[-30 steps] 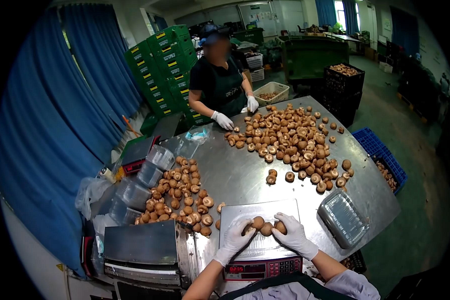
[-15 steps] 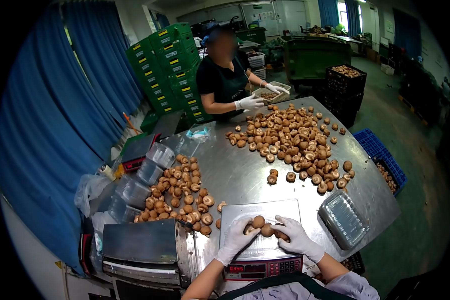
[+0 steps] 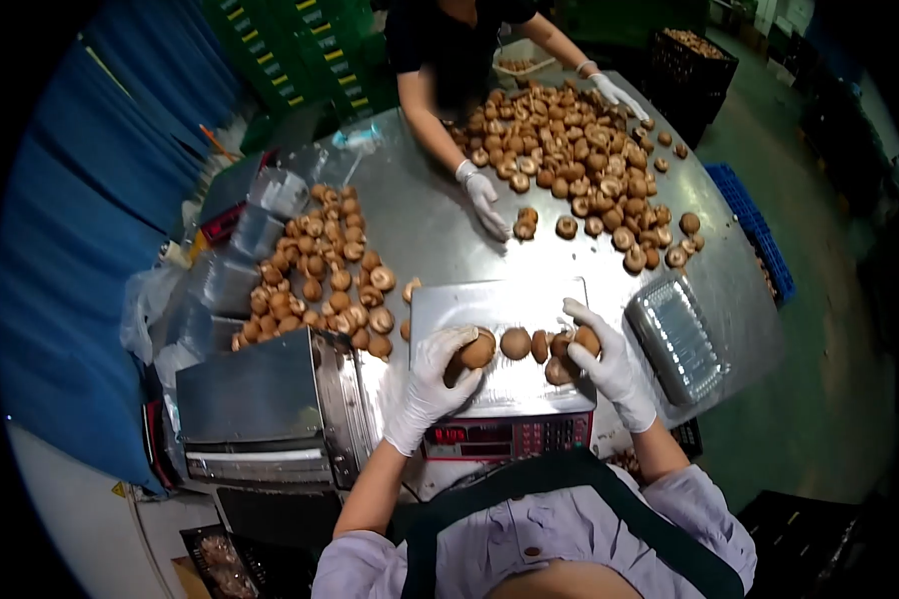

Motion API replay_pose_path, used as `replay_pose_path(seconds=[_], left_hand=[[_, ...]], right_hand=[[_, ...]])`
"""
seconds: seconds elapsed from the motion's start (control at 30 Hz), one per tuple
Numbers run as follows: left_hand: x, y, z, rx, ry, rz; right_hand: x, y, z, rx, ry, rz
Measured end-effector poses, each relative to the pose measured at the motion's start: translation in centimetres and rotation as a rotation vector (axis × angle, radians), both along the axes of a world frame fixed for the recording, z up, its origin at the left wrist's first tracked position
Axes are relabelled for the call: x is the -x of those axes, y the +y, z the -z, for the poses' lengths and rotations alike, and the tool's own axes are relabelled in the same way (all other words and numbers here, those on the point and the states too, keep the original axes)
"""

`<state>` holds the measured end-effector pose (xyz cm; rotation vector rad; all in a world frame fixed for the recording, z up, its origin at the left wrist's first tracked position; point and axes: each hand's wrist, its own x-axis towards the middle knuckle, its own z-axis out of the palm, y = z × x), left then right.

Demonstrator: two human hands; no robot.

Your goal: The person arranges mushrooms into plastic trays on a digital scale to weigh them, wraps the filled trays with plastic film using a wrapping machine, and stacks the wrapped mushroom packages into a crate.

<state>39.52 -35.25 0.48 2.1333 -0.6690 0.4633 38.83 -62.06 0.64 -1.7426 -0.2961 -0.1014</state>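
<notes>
While the bench [image 3: 440, 230] carries a big heap of mushrooms [image 3: 579, 160] at its far side and a smaller pile [image 3: 320, 270] on the left, the work in hand looks like weighing out a portion on the scale [image 3: 499, 299] at the near edge. A row of mushrooms [image 3: 517, 343] lies on its steel pan, and the red readout [image 3: 454, 435] glows below, too small to read. Judging by that, the next move calls for adding or taking off caps until the weight suits, then moving them to the empty tray [image 3: 677, 337] just right of the scale.

The left hand [image 3: 432, 374], gloved, is curled around one mushroom [image 3: 476, 351] at the row's left end, fingers half closed on it. The right hand [image 3: 609, 354], also gloved, cups two or three caps at the row's right end. Across the bench a co-worker's gloved hand [image 3: 484, 195] reaches toward the heap.
</notes>
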Motion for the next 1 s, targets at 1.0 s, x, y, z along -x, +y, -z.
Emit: replay_pose_path(seconds=[1.0], left_hand=[[-5.1, 7.9, 7.9, -0.437, 0.749, -0.845]], right_hand=[[0.7, 1.3, 2.2, 0.61, -0.258, 0.081]])
